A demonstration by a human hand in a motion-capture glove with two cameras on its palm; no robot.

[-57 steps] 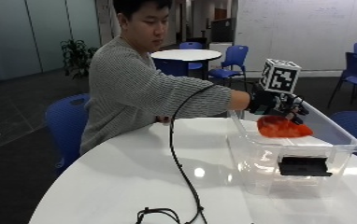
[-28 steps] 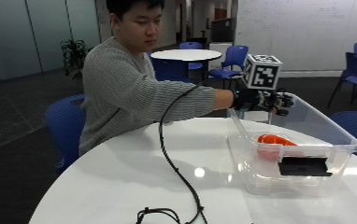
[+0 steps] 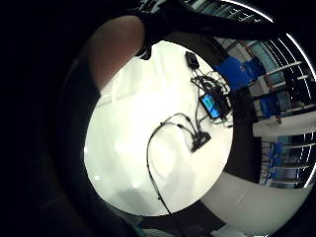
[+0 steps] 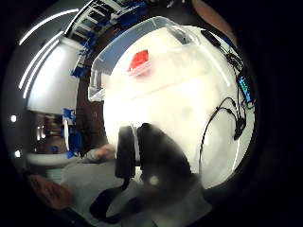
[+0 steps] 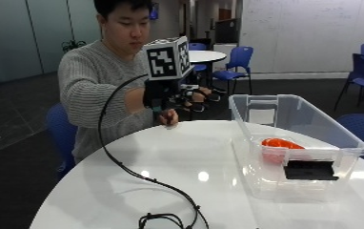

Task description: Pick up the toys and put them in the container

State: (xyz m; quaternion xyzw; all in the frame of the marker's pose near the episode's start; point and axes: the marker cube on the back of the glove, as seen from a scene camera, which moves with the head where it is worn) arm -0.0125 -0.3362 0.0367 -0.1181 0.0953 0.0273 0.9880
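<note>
Toy (image 5: 281,143) inside container (image 5: 296,125); right hand (image 5: 182,95) raised above table (image 5: 169,162).

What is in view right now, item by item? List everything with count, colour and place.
Container: one, clear plastic, on the white round table at its far right side, open at the top.
Toy: one, red-orange, lying inside the container on its floor.
Black label: one, on the container's near wall.
Cable: one, black, trailing from the glove across the table to the near edge.
Phone: one, lit screen, among small black devices and cords on the table, seen in the little finger side palm view.
Chairs: several, blue, around other tables behind.
Right hand: one, black glove, raised above the table's far edge, holding nothing.
</note>
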